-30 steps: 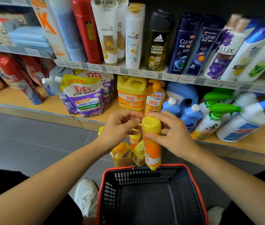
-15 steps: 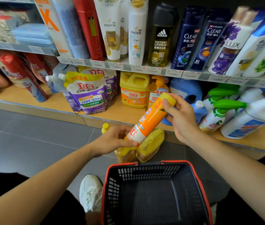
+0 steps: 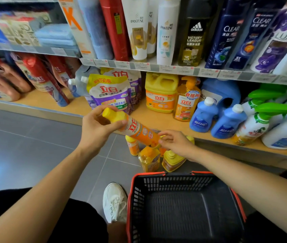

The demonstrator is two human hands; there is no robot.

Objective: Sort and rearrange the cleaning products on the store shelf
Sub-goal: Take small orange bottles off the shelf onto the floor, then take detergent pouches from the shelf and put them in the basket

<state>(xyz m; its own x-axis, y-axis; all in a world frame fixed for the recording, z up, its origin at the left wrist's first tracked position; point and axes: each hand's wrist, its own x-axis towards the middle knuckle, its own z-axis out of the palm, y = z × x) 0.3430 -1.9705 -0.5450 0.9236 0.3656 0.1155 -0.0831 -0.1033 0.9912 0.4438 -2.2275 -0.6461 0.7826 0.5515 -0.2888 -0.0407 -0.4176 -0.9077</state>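
- An orange bottle [image 3: 139,130] is topped by a yellow cap [image 3: 108,114]
- A black basket [image 3: 174,181] is edged in red
- The floor [image 3: 33,146] is tiled in grey
- A white shoe [image 3: 114,202] is shown
- Blue bottles [image 3: 204,114] are capped in white

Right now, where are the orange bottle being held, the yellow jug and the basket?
orange bottle [image 3: 140,131]: head view, on its label, mid-body.
yellow jug [image 3: 161,99]: head view, on its front label.
basket [image 3: 174,184]: head view, on its far wall.
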